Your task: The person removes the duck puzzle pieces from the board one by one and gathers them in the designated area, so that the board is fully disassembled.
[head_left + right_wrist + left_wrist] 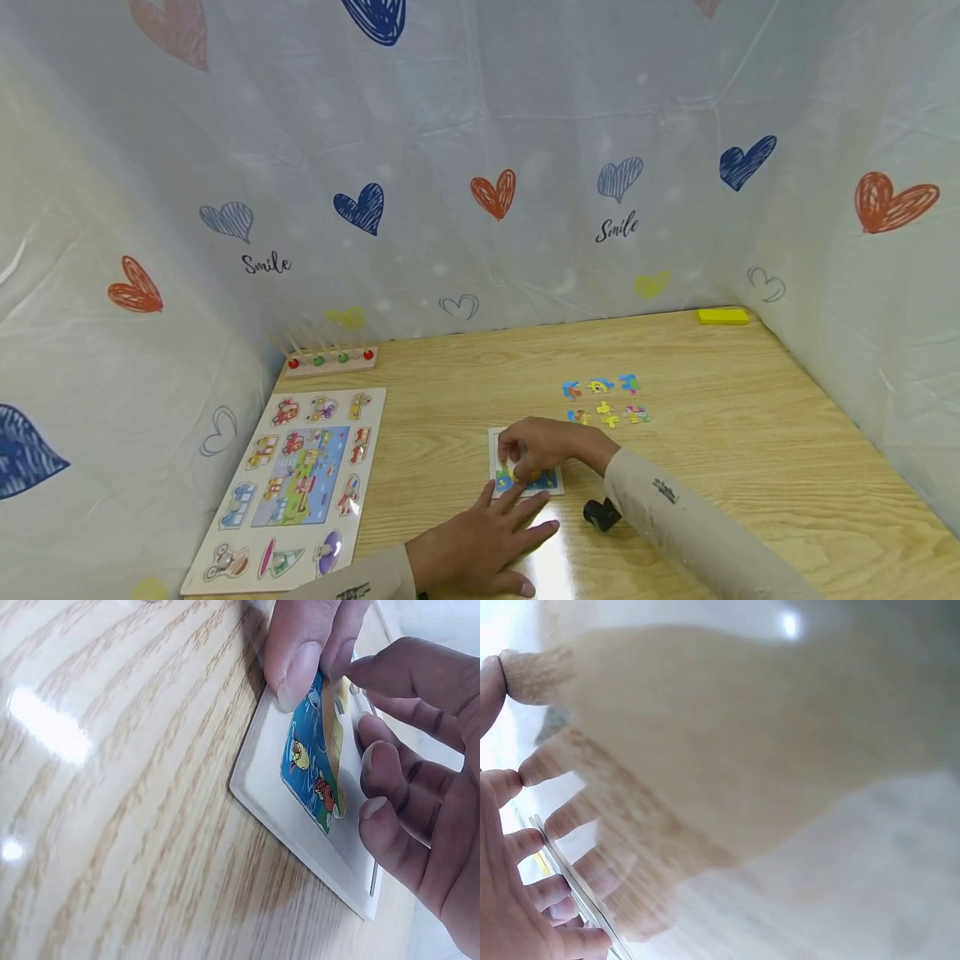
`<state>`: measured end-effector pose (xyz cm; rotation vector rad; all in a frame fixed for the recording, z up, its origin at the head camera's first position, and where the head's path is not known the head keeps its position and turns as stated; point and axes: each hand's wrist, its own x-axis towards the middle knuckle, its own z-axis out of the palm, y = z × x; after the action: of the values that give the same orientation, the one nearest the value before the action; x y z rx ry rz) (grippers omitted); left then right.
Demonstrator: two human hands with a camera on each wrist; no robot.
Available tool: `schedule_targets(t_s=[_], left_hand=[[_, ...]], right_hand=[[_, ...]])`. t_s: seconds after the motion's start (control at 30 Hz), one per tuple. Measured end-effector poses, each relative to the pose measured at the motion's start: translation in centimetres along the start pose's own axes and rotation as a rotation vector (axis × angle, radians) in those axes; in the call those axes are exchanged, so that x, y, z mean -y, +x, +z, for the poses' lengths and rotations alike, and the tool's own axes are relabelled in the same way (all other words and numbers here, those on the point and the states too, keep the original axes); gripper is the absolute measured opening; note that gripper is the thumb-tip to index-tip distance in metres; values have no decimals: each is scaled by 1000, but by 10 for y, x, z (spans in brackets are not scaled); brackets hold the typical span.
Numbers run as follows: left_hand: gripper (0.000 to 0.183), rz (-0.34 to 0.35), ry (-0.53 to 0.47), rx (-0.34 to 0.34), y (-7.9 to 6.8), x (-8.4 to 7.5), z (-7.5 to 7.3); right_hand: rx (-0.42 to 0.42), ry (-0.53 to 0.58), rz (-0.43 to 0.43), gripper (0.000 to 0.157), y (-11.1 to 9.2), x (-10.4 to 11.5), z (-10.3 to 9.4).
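Note:
A small white puzzle board [557, 490] lies on the table, its lower part filled with printed jigsaw pieces [304, 754] showing a yellow fish and a red fish on blue. My right hand [542, 443] bends over the board from the right, fingertips down at the pieces; whether it pinches one is hidden. My left hand [491, 537] has its fingers spread flat, and its fingertips touch the board's near edge and the puzzle in the right wrist view. The left wrist view shows that hand [514, 892] beside the board's thin edge [581, 889].
Loose jigsaw pieces [603, 408] lie in two rows behind the right hand. A large knob puzzle [375, 408] is at left, a wooden peg stand with beads [337, 367] behind it. A yellow block [723, 317] sits far right; a black object [600, 515] is under the right sleeve.

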<state>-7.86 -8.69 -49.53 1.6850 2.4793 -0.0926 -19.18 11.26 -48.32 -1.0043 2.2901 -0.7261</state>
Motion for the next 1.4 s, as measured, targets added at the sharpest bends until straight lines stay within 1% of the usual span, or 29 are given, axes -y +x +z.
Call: schedule_targets(t_s=[0.13, 0.4, 0.6, 0.7, 0.83, 0.93, 1.1, 1.27, 1.4], left_hand=[[74, 0, -2, 14, 1, 1, 0], [74, -5, 13, 24, 1, 1, 0], [74, 0, 12, 11, 1, 1, 1], [74, -3, -2, 8, 1, 1, 1], [74, -14, -24, 24, 1, 0, 0], [74, -16, -21, 23, 1, 0, -2], [74, -13, 1, 2, 0, -2, -3], [74, -12, 8, 7, 0, -2, -4], [75, -18, 9, 33, 1, -2, -5]], right_hand=[[5, 2, 10, 22, -1, -1, 0], [-9, -33, -16, 21, 2, -1, 0], [-5, -31, -14, 20, 2, 1, -1], [2, -15, -7, 20, 2, 1, -1], [12, 5, -11, 20, 3, 0, 0], [16, 19, -14, 18, 3, -1, -1], [30, 64, -7, 17, 3, -2, -4], [54, 127, -38, 13, 2, -5, -6], [72, 155, -69, 9, 2, -6, -7]])
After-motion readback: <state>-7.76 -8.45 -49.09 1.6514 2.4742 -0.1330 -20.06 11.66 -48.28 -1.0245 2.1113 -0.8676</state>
